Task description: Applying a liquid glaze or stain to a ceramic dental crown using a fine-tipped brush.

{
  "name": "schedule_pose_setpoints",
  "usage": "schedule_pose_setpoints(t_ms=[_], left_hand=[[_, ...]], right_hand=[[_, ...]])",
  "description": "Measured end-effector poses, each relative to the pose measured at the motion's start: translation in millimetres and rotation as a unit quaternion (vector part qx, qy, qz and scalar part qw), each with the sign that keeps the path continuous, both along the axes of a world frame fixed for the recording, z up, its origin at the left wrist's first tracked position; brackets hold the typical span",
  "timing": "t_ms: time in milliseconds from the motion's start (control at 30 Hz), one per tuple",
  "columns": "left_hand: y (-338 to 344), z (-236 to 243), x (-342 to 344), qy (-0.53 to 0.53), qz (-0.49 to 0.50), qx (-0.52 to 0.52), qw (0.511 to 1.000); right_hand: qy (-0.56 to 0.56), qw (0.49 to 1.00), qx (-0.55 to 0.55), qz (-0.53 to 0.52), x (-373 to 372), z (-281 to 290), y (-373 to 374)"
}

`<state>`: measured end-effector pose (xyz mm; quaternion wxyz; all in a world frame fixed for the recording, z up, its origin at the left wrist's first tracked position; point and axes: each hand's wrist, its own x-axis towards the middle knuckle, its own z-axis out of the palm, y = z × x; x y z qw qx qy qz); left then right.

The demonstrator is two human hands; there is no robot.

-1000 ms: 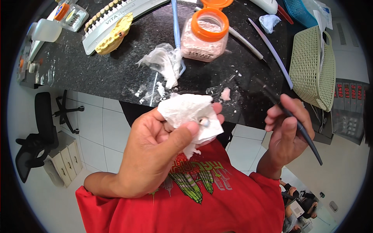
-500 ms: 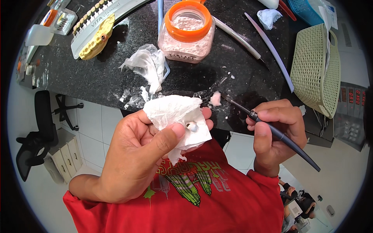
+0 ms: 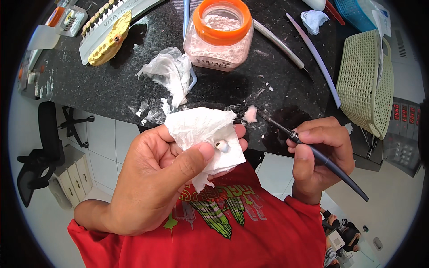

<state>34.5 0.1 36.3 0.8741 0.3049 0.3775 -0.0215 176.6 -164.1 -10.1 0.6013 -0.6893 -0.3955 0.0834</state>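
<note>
My left hand (image 3: 163,174) is closed round a folded white tissue (image 3: 201,123), with the thumb pressing on top. A small whitish dental crown (image 3: 222,146) with a dark opening rests on the tissue beside the thumb tip. In my right hand (image 3: 321,152) a dark-handled brush (image 3: 328,163) is held like a pen between thumb and fingers. Its thin tip points left, close to a small mound of pink paste (image 3: 251,114) on the dark speckled worktop (image 3: 223,87). Whether the tip touches the paste I cannot tell for sure.
Beyond my hands stand an orange-rimmed open jar (image 3: 218,40) of pink powder and a crumpled tissue (image 3: 169,73). A yellow dental model (image 3: 109,42) leans by a tooth shade guide (image 3: 96,40). Rightward lie a slim metal instrument (image 3: 281,44), a lilac curved tool (image 3: 315,56) and a woven basket (image 3: 362,80).
My view has shifted slightly. Both hands keep nearly the same pose, with the brush tip still by the pink paste and the crown still on the tissue.
</note>
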Motion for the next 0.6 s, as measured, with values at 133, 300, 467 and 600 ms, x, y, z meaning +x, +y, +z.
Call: schedule_pose_setpoints(t_ms=[133,300,467,600], left_hand=[[0.1,-0.6,1.3,-0.002,0.002,-0.005,1.0],[0.6,-0.5,0.1,0.0,0.005,0.0,1.0],[2.0,1.0,-0.6,-0.026,-0.019,-0.001,0.999],[1.0,-0.8,-2.6,-0.025,-0.022,0.016,0.999]], right_hand=[[-0.009,1.0,0.003,0.01,0.2,-0.7,1.3],[-0.012,0.999,0.02,0.032,3.2,-2.1,-3.1],[0.047,0.986,0.13,0.092,2.1,3.6,-11.4],[-0.001,0.975,0.152,0.161,2.8,1.5,-2.9]])
